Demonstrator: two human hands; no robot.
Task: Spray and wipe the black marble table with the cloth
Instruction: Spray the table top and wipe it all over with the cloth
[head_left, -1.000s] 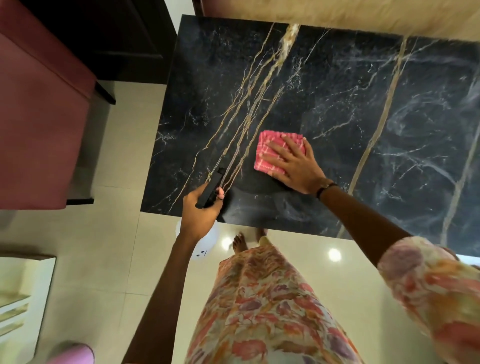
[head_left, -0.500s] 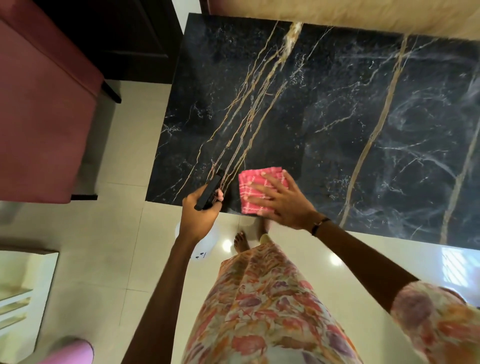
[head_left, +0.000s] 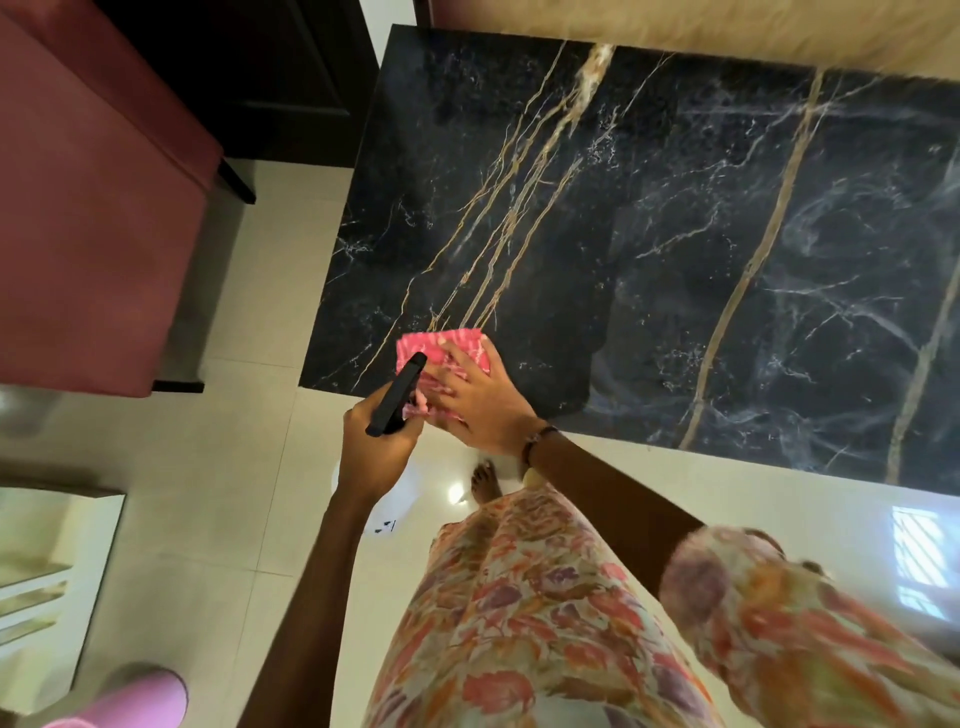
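The black marble table, veined in gold and white, fills the upper right of the head view. A pink checked cloth lies at the table's near-left edge. My right hand presses down on it with fingers spread and covers its lower part. Just left of the cloth, my left hand grips a spray bottle. Its black head points up toward the table, and its white body hangs below the hand, over the floor.
A maroon upholstered seat stands left of the table across a strip of cream tile floor. A dark cabinet is at the back left. A pale shelf unit and a pink object sit at the lower left.
My right hand has dragged the cloth from the table's middle toward me and leftward to the near edge, beside the spray bottle. My left hand has stayed about where it was.
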